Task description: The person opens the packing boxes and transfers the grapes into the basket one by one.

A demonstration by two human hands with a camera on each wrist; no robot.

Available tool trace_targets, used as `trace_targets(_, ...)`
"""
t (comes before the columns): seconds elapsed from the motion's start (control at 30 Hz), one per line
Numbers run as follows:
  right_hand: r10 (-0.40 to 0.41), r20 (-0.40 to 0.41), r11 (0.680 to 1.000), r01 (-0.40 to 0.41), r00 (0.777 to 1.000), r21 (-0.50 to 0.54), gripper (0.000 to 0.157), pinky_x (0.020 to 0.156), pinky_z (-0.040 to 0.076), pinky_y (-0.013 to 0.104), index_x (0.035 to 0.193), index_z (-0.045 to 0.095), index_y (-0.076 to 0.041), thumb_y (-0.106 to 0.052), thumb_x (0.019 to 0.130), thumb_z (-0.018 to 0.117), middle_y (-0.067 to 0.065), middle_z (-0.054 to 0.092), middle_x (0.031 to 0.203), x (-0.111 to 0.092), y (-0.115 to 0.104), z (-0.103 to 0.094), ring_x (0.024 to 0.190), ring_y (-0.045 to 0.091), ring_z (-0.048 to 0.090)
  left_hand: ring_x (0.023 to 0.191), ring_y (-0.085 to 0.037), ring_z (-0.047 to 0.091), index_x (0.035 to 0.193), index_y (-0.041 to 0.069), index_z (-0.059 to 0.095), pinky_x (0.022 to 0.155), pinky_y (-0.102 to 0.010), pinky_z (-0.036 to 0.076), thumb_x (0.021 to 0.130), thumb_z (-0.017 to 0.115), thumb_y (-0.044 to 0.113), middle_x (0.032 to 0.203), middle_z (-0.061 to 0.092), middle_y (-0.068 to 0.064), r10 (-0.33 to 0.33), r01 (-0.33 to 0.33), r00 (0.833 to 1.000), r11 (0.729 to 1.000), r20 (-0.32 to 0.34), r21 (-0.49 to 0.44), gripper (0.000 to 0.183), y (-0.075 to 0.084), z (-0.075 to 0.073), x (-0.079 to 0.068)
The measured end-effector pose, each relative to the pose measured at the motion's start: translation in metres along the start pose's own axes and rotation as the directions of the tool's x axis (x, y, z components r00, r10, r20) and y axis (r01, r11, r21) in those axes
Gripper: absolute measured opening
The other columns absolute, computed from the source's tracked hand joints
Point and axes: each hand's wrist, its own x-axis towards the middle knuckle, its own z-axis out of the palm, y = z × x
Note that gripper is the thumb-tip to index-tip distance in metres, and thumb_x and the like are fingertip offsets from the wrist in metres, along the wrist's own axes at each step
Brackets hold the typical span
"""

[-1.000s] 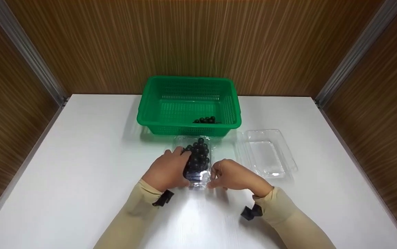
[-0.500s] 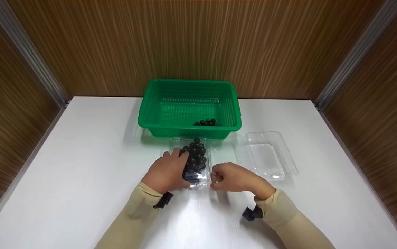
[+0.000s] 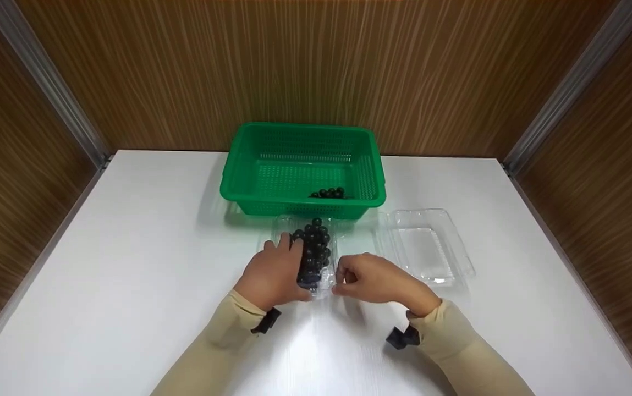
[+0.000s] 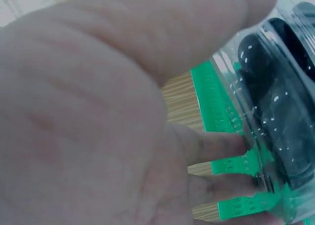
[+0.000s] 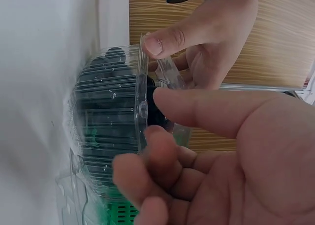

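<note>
A clear plastic container (image 3: pixel 327 281) holding a bunch of dark grapes (image 3: pixel 316 239) sits in front of the green basket. My left hand (image 3: pixel 273 274) holds it from the left: the fingers lie along its side, and in the right wrist view the thumb (image 5: pixel 155 46) presses on the rim. At the near right corner my right hand (image 3: pixel 376 278) has its fingers curled, with thumb and forefinger pinching at the rim (image 5: pixel 141 109). Ribbed plastic covers the dark grapes in both wrist views. Part of the container is hidden behind my left hand in the head view.
The green perforated basket (image 3: pixel 271 199) stands at the back, with another small bunch of dark grapes (image 3: pixel 331 193) inside its front right corner. Right of my hands lies a second clear plastic container (image 3: pixel 461 246). Wood-grain panels (image 3: pixel 316 66) enclose the white table (image 3: pixel 128 264).
The grape container shifted slightly left, then back a little to the right. My left hand has moved slightly right along with it; my right hand stays at the near right corner.
</note>
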Motion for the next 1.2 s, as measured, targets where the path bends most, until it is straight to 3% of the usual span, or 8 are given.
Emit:
trace_targets(0.13, -0.014, -0.034, 1.000, 0.014, 0.999, -0.013, 0.018, 0.061, 0.043, 0.028, 0.082, 0.063, -0.018, -0.025, 0.090, 0.078, -0.014, 0.054, 0.068, 0.0017, 0.0001, 0.0015, 0.064, 0.005, 0.048, 0.106, -0.044, 0.060, 0.144, -0.009, 0.047, 0.084, -0.050, 0.059, 0.071, 0.094, 0.044, 0.135, 0.053, -0.029, 0.016, -0.015, 0.999, 0.999, -0.029, 0.034, 0.101, 0.0000, 0.0010, -0.0007)
trace_targets(0.4, 0.016, 0.032, 1.000, -0.015, 0.999, -0.016, 0.020, 0.057, 0.042, 0.028, 0.079, 0.063, -0.016, -0.022, 0.094, 0.073, -0.012, 0.055, 0.065, 0.0008, 0.0009, 0.0015, 0.061, 0.005, 0.049, 0.103, -0.044, 0.061, 0.140, -0.009, 0.050, 0.079, -0.051, 0.059, 0.071, 0.091, 0.033, 0.133, 0.055, -0.030, 0.054, -0.052, 0.998, 0.998, -0.038, 0.041, 0.090, -0.0017, 0.0008, 0.0005)
trace_targets(0.57, 0.029, 0.041, 1.000, -0.028, 0.999, -0.009, 0.023, 0.059, 0.044, 0.030, 0.075, 0.063, -0.015, -0.017, 0.098, 0.064, -0.010, 0.056, 0.063, 0.0013, 0.0012, 0.0007, 0.060, 0.006, 0.051, 0.101, -0.042, 0.060, 0.139, -0.007, 0.051, 0.080, -0.051, 0.059, 0.071, 0.092, 0.033, 0.132, 0.054, -0.028, 0.063, -0.063, 0.998, 0.998, -0.030, 0.014, 0.090, -0.0022, 0.0019, 0.0012)
trace_targets(1.03, 0.095, 0.045, 0.995, -0.093, 0.994, -0.045, 0.032, 0.060, 0.043, 0.031, 0.069, 0.061, -0.017, -0.018, 0.101, 0.061, -0.011, 0.053, 0.062, 0.0024, -0.0005, 0.0047, 0.062, 0.009, 0.049, 0.098, -0.041, 0.060, 0.141, -0.007, 0.050, 0.077, -0.050, 0.059, 0.072, 0.091, 0.035, 0.130, 0.055, -0.026, 0.076, -0.076, 0.996, 0.997, -0.040, 0.003, 0.092, 0.0019, 0.0019, -0.0027)
trace_targets(1.2, 0.105, 0.042, 0.994, -0.103, 0.994, -0.044, 0.032, 0.062, 0.044, 0.032, 0.069, 0.061, -0.017, -0.019, 0.101, 0.061, -0.011, 0.053, 0.064, 0.0028, 0.0002, 0.0052, 0.063, 0.009, 0.050, 0.119, -0.047, 0.054, 0.144, -0.007, 0.049, 0.086, -0.055, 0.056, 0.072, 0.091, 0.043, 0.137, 0.052, -0.027, 0.051, -0.051, 0.998, 0.999, -0.042, 0.002, 0.097, 0.0045, 0.0005, -0.0035)
